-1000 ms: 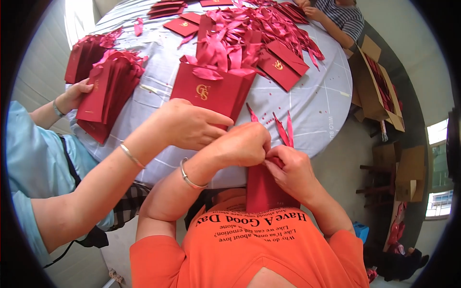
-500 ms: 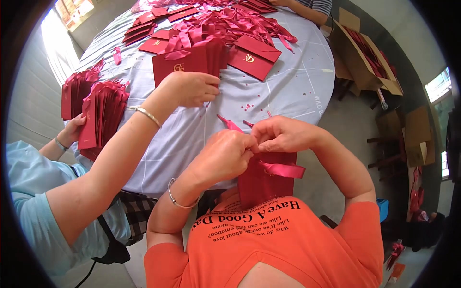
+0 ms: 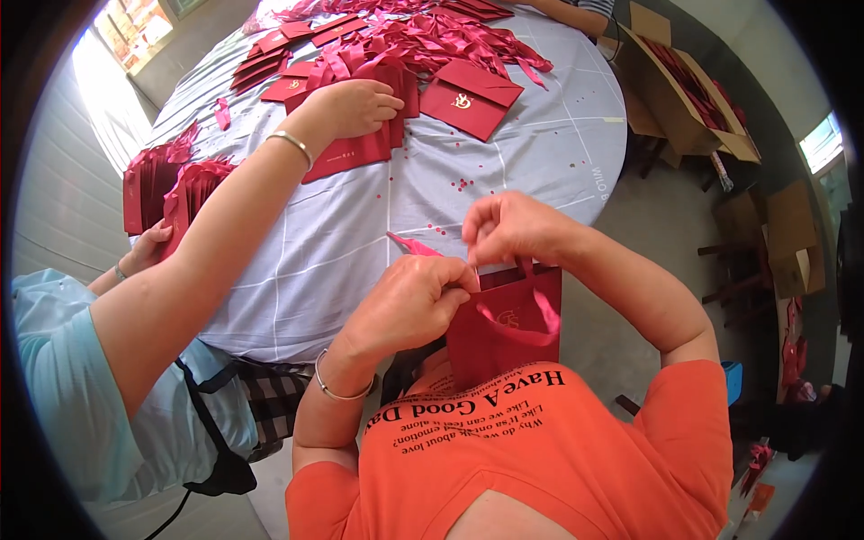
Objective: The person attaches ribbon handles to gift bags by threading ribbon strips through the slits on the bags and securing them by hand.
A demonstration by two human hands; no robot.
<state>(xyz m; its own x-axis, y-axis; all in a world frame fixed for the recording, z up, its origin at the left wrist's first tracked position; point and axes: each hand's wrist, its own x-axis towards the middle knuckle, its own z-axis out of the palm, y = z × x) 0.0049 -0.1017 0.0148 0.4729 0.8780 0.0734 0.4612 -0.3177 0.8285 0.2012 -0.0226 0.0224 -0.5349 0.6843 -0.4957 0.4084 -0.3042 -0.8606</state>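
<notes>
A red paper gift bag (image 3: 490, 346) with a gold emblem stands upright against my orange shirt, its top edge toward the table. My left hand (image 3: 405, 301) is closed on the bag's upper left corner, thumb and forefinger pinched there. A pink ribbon end (image 3: 407, 243) sticks out beyond its knuckles. Just above the bag's mouth, my right hand (image 3: 522, 229) pinches thumb and forefinger together; a thin pale strand seems to run below them, too small to name. A pink ribbon handle (image 3: 526, 337) loops down over the bag's front.
At left, a co-worker's arm (image 3: 207, 216) reaches to red bags (image 3: 346, 155); their other hand holds a stack of bags (image 3: 184, 202). Ribboned bags (image 3: 432, 45) pile up on the cloth-covered table (image 3: 297, 252), with red specks scattered about. Cardboard boxes (image 3: 684, 99) stand at right.
My right hand has risen away from my left, and the bag's mouth now shows. The ribbon loop hangs lower across the front. The co-worker's reaching hand has moved farther over the table.
</notes>
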